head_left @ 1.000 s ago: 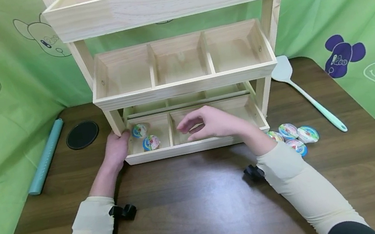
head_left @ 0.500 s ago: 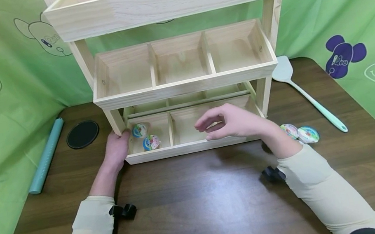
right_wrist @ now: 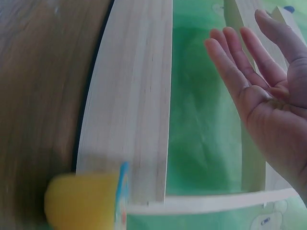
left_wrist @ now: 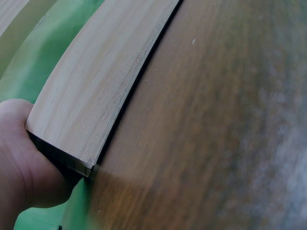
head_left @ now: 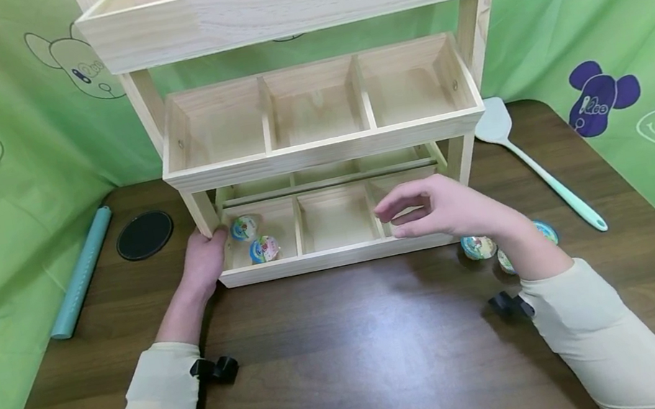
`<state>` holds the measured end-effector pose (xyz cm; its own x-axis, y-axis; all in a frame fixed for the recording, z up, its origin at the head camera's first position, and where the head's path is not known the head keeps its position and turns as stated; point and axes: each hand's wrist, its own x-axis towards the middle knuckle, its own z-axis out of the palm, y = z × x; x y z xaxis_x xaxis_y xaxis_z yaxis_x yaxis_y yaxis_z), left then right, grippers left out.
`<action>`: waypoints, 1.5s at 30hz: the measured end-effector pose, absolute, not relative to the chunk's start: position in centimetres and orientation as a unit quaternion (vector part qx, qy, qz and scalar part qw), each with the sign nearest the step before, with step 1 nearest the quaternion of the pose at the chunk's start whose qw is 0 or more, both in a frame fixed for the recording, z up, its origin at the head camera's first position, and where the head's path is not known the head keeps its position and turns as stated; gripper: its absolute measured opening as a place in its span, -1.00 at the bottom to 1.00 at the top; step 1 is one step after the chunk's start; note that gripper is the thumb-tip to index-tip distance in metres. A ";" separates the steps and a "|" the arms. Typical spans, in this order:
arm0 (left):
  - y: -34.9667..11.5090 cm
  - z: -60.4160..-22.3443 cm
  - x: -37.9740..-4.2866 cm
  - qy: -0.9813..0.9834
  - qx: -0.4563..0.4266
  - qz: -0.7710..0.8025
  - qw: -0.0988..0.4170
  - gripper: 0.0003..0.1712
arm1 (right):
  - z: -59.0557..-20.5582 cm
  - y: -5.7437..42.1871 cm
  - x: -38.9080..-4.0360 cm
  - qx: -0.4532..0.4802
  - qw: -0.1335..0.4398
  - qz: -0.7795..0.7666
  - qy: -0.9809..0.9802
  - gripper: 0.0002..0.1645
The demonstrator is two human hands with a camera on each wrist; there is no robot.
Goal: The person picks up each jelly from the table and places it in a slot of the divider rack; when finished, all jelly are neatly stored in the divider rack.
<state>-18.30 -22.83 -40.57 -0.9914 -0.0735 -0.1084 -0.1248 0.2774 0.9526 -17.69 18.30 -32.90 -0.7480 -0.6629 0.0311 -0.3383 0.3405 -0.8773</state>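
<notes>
A three-tier wooden shelf (head_left: 325, 154) stands on the table. My left hand (head_left: 205, 259) grips the left end of its bottom tray (head_left: 337, 258); in the left wrist view that hand (left_wrist: 33, 167) wraps the tray's corner. Two small jelly cups with printed lids, one behind (head_left: 243, 228) and one in front (head_left: 264, 249), lie in the bottom tray's left compartment. My right hand (head_left: 433, 208) hovers over the right compartment, holding nothing; the right wrist view shows its fingers loosely extended. Beneath the right wrist, more jelly cups (head_left: 478, 247) lie on the table, partly hidden by the forearm; one (right_wrist: 84, 201) looks yellow.
A white and mint spatula (head_left: 545, 170) lies on the right side of the table. To the left are a blue-green roll (head_left: 82, 273) and a black disc (head_left: 145, 235). Green printed cloth (head_left: 630, 19) surrounds the table on the back and sides.
My right hand has moved right, from over the middle compartment to over the right one, its forearm now covering different cups. The left hand and the cups in the tray stay put.
</notes>
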 end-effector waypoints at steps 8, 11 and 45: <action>-22.9 -40.5 -18.2 0.799 -0.061 0.598 0.020 -0.29 | -32.7 20.9 -17.4 -0.282 0.147 -0.473 0.822 -0.58; -22.9 -40.5 -18.2 0.800 -0.061 0.596 0.019 -0.29 | -32.7 21.7 -17.3 -0.274 0.139 -0.466 0.830 -0.59; -22.9 -40.8 -18.4 0.800 -0.050 0.597 0.016 -0.32 | -33.6 28.4 -16.2 -0.216 0.078 -0.429 0.873 -0.58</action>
